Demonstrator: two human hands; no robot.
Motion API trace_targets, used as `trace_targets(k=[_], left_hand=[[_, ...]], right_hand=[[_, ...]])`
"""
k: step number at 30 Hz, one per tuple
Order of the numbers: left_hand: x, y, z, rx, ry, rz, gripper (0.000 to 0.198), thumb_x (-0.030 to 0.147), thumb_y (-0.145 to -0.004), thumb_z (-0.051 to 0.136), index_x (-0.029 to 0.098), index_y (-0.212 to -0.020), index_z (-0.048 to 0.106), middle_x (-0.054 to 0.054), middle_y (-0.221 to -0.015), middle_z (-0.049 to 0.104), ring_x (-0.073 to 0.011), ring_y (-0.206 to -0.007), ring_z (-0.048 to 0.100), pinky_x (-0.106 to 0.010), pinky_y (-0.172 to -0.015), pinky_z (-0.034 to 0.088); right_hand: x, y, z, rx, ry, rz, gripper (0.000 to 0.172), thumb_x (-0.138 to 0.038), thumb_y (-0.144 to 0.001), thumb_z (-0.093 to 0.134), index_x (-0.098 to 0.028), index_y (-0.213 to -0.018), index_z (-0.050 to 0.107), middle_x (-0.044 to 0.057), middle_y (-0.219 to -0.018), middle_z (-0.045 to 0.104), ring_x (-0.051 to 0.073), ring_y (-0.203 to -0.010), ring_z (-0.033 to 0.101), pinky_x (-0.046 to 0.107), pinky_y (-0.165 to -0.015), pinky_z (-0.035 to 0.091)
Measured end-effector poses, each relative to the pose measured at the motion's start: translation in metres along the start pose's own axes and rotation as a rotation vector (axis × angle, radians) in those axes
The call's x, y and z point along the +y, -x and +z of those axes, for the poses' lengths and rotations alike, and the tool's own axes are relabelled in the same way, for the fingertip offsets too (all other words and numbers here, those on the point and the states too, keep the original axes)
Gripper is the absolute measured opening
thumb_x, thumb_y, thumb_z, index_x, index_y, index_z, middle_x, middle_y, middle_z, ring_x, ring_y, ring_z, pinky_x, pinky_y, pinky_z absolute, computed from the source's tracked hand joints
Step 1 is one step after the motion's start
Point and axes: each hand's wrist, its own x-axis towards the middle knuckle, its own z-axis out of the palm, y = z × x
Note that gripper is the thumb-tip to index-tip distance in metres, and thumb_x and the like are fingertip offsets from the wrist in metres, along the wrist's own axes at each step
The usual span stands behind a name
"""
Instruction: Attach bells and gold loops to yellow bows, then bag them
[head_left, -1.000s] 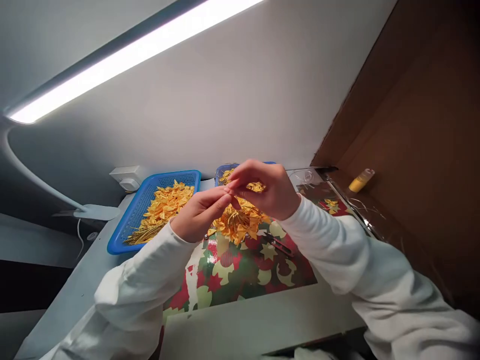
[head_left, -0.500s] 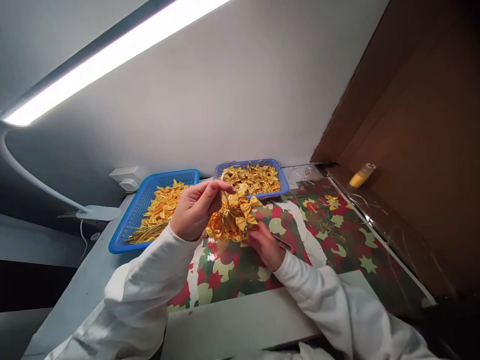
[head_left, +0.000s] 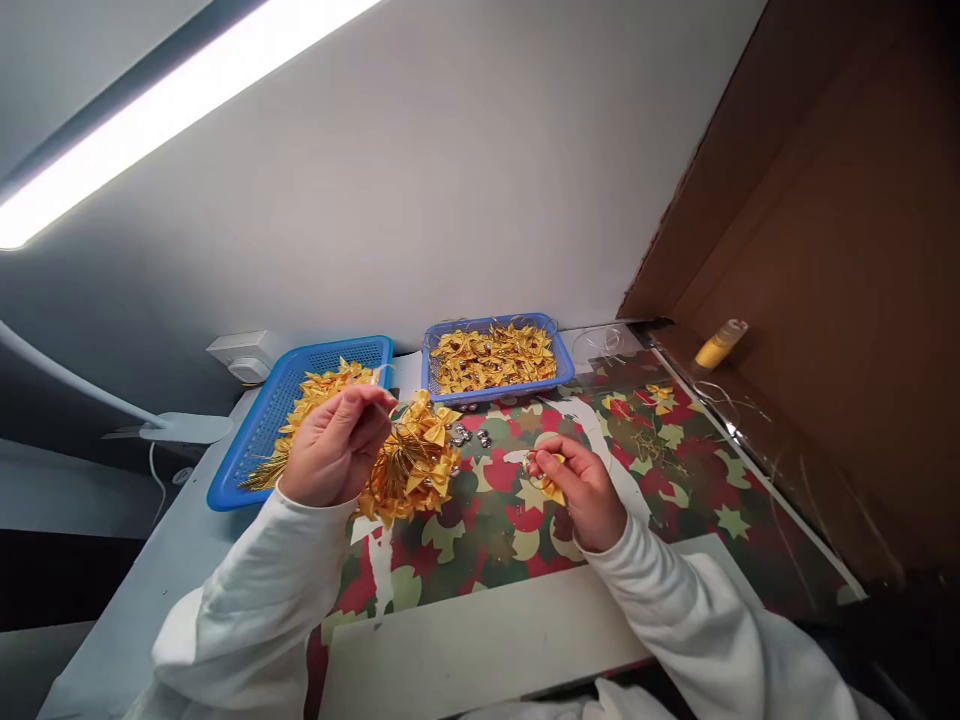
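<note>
My left hand (head_left: 330, 450) is closed in a pinch at the cords of a bunch of gold ribbon bows (head_left: 426, 465), which hangs just beside the fingers. Gold strings gather in the middle of that bunch. To the right, over the patterned mat, my right hand (head_left: 592, 495) pinches a single gold bow (head_left: 553, 490) between thumb and fingers; part of it is hidden by the hand. Small silvery bell-like pieces (head_left: 471, 436) lie on the mat between the two hands.
A blue basket (head_left: 225, 492) of gold bows stands at left, and a second blue basket (head_left: 501, 392) of bows by the wall. The patterned mat (head_left: 480, 540) covers the table. At right are thread scraps (head_left: 652, 450) and a yellow spool (head_left: 720, 345); a lamp (head_left: 187, 115) hangs above.
My left hand has shifted left and slightly down with the bunch. My right hand has moved right, away from the bunch, and a single bow now shows in its fingers. The silvery pieces have come into view.
</note>
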Motion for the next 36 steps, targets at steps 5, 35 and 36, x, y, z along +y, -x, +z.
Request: trace_targets(k=[5,35,36], left_hand=[[-0.015,0.012,-0.004,-0.154,-0.152,-0.162,0.032,0.045,-0.069,0.074,0.013,-0.069,0.070,-0.001,-0.054,0.056,-0.0030,-0.040,0.027,-0.019,-0.040,0.019],[-0.055,0.012,0.009,-0.580,-0.420,-0.266,0.047,0.053,-0.085,0.050,0.011,-0.073,0.068,-0.004,-0.064,0.058,-0.0080,-0.051,0.031,-0.023,-0.049,0.024],[-0.055,0.011,0.010,-0.606,-0.436,-0.269,0.047,0.053,-0.085,0.050,0.011,-0.074,0.068,-0.003,-0.062,0.056,-0.0081,-0.051,0.031,-0.023,-0.049,0.024]], right_hand=[[-0.022,-0.005,-0.001,-0.086,0.087,-0.015,0.027,-0.042,-0.066,0.073,-0.018,-0.074,0.063,0.000,-0.066,0.063,0.013,-0.063,0.058,0.026,-0.061,0.048],[0.006,-0.024,0.026,-0.088,-0.147,0.223,0.041,-0.050,-0.054,0.081,-0.017,-0.077,0.075,0.005,-0.071,0.072,0.017,-0.071,0.064,0.032,-0.073,0.048],[0.004,-0.024,0.029,-0.108,-0.155,0.230,0.041,-0.051,-0.055,0.081,-0.017,-0.077,0.075,0.005,-0.071,0.072,0.016,-0.070,0.064,0.032,-0.072,0.048]])
